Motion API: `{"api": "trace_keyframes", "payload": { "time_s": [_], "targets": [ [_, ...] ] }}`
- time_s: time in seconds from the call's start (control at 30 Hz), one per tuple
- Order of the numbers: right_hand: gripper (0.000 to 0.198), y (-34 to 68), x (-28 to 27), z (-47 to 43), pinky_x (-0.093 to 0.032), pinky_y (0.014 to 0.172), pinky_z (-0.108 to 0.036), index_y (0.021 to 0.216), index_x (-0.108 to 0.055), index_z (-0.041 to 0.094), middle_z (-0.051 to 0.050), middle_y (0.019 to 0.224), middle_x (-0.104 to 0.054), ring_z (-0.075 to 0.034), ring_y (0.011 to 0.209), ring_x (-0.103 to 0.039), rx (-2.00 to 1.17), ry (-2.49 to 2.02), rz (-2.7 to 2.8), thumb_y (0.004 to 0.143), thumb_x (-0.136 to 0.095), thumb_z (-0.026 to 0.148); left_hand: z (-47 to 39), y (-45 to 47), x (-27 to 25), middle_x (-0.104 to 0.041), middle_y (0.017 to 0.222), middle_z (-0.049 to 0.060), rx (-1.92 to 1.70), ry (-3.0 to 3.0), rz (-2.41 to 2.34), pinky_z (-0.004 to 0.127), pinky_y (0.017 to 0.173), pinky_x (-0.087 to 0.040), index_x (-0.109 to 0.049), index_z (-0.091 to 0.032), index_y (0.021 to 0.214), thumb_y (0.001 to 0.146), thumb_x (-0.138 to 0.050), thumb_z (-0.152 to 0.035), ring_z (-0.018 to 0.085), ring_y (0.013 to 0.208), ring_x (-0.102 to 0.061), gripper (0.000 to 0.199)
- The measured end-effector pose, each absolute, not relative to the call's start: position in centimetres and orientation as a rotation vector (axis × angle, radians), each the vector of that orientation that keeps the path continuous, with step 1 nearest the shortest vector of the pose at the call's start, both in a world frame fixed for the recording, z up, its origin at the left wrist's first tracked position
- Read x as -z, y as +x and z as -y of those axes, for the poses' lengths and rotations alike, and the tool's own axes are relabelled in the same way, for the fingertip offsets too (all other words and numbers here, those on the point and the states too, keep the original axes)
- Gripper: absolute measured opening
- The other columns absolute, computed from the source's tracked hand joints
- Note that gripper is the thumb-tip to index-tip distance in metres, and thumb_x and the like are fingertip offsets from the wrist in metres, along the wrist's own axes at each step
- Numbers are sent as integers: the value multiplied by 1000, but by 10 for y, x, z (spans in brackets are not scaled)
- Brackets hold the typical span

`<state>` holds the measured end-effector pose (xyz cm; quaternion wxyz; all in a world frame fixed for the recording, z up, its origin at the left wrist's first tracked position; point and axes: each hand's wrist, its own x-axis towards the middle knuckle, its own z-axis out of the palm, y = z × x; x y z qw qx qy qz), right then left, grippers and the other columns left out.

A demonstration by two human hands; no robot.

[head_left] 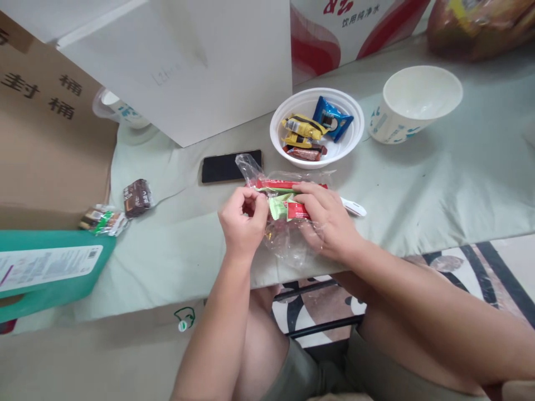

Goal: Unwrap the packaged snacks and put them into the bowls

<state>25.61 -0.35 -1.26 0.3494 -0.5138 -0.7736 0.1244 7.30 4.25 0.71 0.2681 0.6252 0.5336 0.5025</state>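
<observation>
A clear plastic bag point(288, 250) with small wrapped snacks lies near the front edge of the cloth-covered table. My left hand point(242, 223) is closed in a pinch at the bag's left side. My right hand point(332, 225) curls over the right side, its fingers gripping the bag and its packets. Between my hands show a green-and-red snack packet point(279, 206) and a long red packet point(278, 184). Past my right fingers pokes the end of a white, slim object point(354, 207), its kind unclear. Behind the bag lies a dark phone point(228, 167).
A white bowl point(276, 136) with several wrapped snacks stands behind my hands. A paper cup point(412, 108) is to its right. Two wrapped snacks, a brown one point(137, 198) and a clear-wrapped one point(103, 220), lie left. Boxes point(234, 61) line the back; a green box point(50, 273) is front left.
</observation>
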Motion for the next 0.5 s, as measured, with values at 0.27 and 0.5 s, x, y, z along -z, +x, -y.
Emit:
{"api": "trace_keyframes", "payload": {
  "time_s": [0.27, 0.5],
  "targets": [
    [36, 258, 14, 4, -45, 108, -52, 125, -60, 18, -19, 137, -69, -33, 135, -59, -372, -1287, 2002, 93, -47, 25, -41, 72, -6, -55, 63, -5, -1362, 1666, -1336, 23, 56, -42, -65, -21, 78, 82, -73, -26, 9, 54, -48, 10],
    [38, 258, 14, 4, -45, 109, -50, 125, -60, 19, -17, 135, -70, -33, 135, -60, -358, -1269, 1971, 88, -51, 21, -39, 78, -14, -57, 64, -3, -1406, 1514, -1242, 20, 47, -38, -63, -20, 75, 81, -80, -39, 8, 51, -48, 26]
  ]
}}
